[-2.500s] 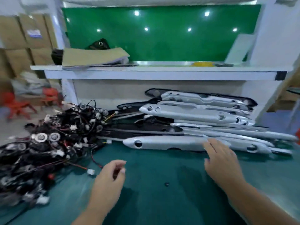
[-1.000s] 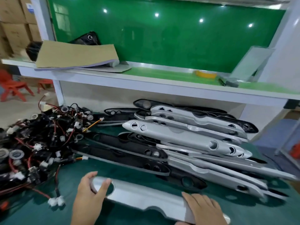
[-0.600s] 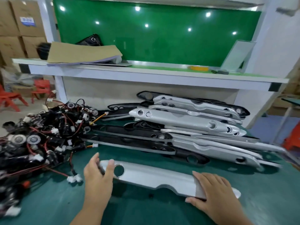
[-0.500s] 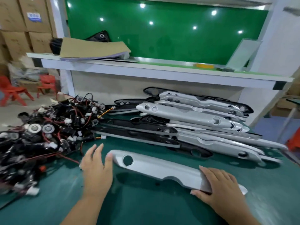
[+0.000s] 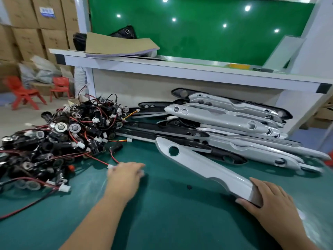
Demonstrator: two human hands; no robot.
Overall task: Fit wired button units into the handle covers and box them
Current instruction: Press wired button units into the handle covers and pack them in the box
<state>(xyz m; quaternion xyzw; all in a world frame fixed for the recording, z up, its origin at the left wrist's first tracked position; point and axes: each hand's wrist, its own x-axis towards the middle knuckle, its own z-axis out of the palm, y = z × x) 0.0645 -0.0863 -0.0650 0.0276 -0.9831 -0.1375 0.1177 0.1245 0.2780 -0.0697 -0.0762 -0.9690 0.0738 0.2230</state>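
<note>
Head view: right hand (image 5: 272,204) fingers clasp the long silver plastic handle cover (image 5: 203,165) near the green surface's (image 5: 162,213) front edge as the left hand (image 5: 126,175), fingers released, nears tangled black wired button units (image 5: 59,139), whose knotted leads may snag.

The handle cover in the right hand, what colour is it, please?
Silver-grey handle cover, seen in the head view.

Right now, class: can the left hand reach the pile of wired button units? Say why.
Probably yes: the left hand is right beside the pile of wired button units, with nothing blocking it.
</note>
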